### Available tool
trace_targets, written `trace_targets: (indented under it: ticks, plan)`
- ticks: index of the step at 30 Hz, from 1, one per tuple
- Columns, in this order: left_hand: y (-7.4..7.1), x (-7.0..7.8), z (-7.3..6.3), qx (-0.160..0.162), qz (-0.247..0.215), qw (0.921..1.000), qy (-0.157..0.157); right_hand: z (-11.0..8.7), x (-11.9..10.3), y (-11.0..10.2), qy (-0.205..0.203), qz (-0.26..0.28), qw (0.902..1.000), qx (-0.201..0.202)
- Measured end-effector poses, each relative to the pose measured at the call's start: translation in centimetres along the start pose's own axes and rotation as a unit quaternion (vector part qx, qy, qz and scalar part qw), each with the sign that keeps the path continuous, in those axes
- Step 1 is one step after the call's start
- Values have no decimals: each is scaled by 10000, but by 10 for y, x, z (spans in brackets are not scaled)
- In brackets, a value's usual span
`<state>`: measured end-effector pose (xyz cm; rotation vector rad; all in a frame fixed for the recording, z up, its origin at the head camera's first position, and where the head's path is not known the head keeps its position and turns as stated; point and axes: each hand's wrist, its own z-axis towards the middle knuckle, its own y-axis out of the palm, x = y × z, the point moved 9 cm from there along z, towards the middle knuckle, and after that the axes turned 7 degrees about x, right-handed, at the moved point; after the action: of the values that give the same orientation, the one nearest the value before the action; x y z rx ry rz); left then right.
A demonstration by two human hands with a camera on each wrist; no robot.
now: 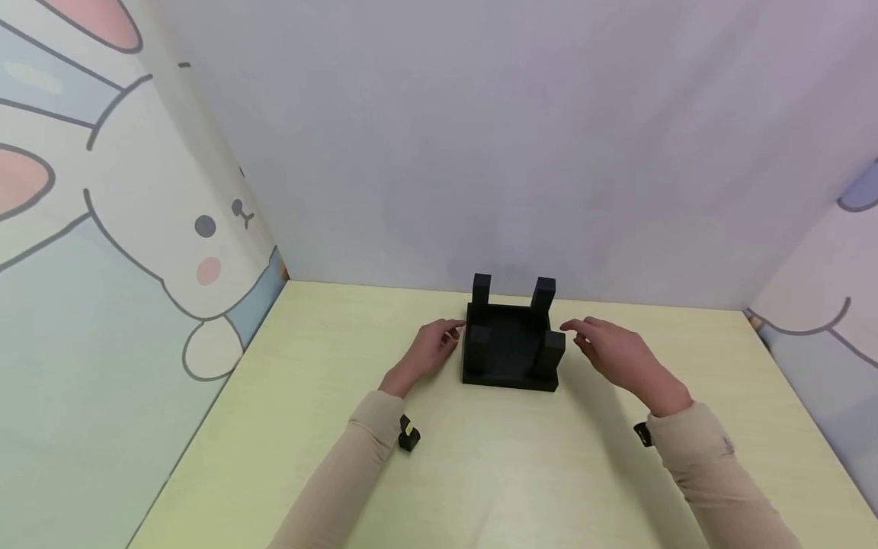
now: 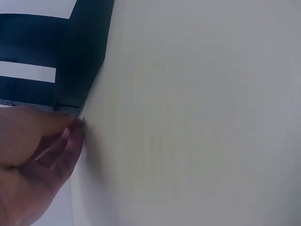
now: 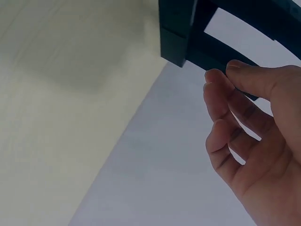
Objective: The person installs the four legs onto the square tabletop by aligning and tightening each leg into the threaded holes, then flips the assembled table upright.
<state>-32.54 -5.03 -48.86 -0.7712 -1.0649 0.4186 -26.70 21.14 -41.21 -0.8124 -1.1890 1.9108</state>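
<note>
Your black block stand (image 1: 511, 347) sits on the pale yellow worktop (image 1: 480, 473), near the back wall (image 1: 480, 137), right between your two hands. It has a flat base and four short posts (image 1: 551, 354) that stick up at the corners.

Your left hand (image 1: 430, 349) lies beside the stand's left edge. Its fingers (image 2: 70, 136) are loosely curled, with the tips at the base's corner, maybe just touching it, and they hold nothing. Your right hand (image 1: 613, 352) hovers near the right front post. Its fingers (image 3: 221, 101) are relaxed and spread, and they hold nothing too.

The stand looks stiff and light, maybe foam, so it should not bend or break. The matte sides do not look slippery. A good place to hold it is the two side edges of the base, one hand on each. The posts could wobble or come off, so do not lift it by them.
</note>
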Motion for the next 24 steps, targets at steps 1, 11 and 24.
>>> trace_targets:
  ticks: [1, 11, 24]
  plan:
    - [0, 1, 0, -45, 60, 9999, 69, -1, 0, 5, -28, 11, 10000, -23]
    - [9, 15, -3, -709, 1317, 9852, 832, -2, 2, 53, 82, 299, 9979, -569]
    - [9, 20, -1, -878, 2129, 9680, 994, 9, -4, 58, 50, 275, 9989, -366]
